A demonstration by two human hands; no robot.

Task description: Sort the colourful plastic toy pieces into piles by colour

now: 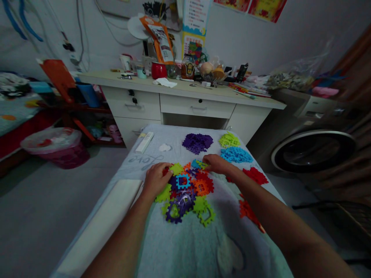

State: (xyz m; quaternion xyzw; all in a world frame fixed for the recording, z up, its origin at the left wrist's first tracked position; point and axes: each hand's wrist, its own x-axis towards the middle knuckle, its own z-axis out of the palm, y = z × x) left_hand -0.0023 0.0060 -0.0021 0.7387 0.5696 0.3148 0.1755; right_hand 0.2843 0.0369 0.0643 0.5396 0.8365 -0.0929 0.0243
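Observation:
A mixed pile of plastic interlocking building pieces with toothed edges lies on the cloth-covered table, with a blue square frame piece (183,181), an orange window piece (201,187) and a purple piece (185,199) among them. My left hand (158,178) is at the pile's left edge, its fingers curled beside a yellow-green piece (176,168); a bit of red shows by the thumb, but what the fingers hold is hidden. At the pile's far right edge, my right hand (215,163) has its fingers closed on a small yellow-green building piece (201,165), close to a blue one.
Sorted heaps lie beyond and to the right: purple (197,143), yellow-green (228,139), blue (236,154), red (255,176) and orange-red (248,211). A white box (144,143) lies far left. Behind stands a cluttered desk (199,91); a washing machine (313,135) is at right.

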